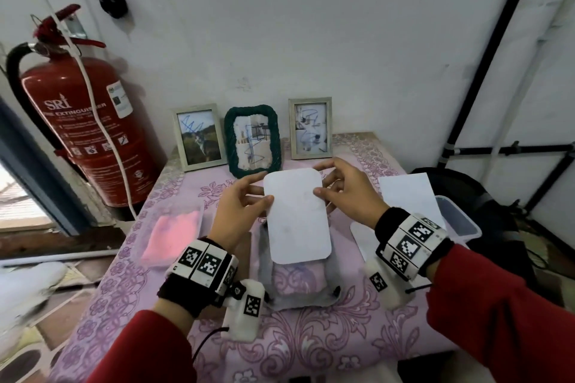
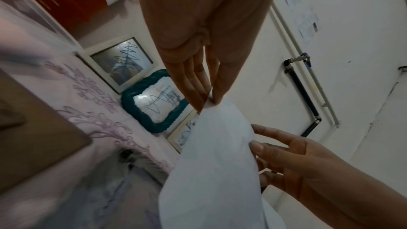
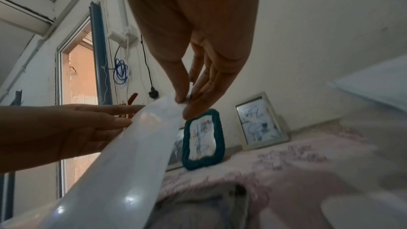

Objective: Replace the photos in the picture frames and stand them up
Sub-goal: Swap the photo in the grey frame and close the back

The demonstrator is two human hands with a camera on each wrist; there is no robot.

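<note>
White rounded sheet (image 1: pixel 295 214) held above counter (image 1: pixel 326 351), both hands pinching its far end: left hand (image 1: pixel 239 214) on left edge, right hand (image 1: pixel 348 193) on right edge, thumbs on near face. Long axis runs away from body. Open grey frame (image 1: pixel 298 292) lies flat directly below near end, between wrists. Three filled frames stand at wall beyond. Judgement: next move is straight down; hands equally near.
</note>
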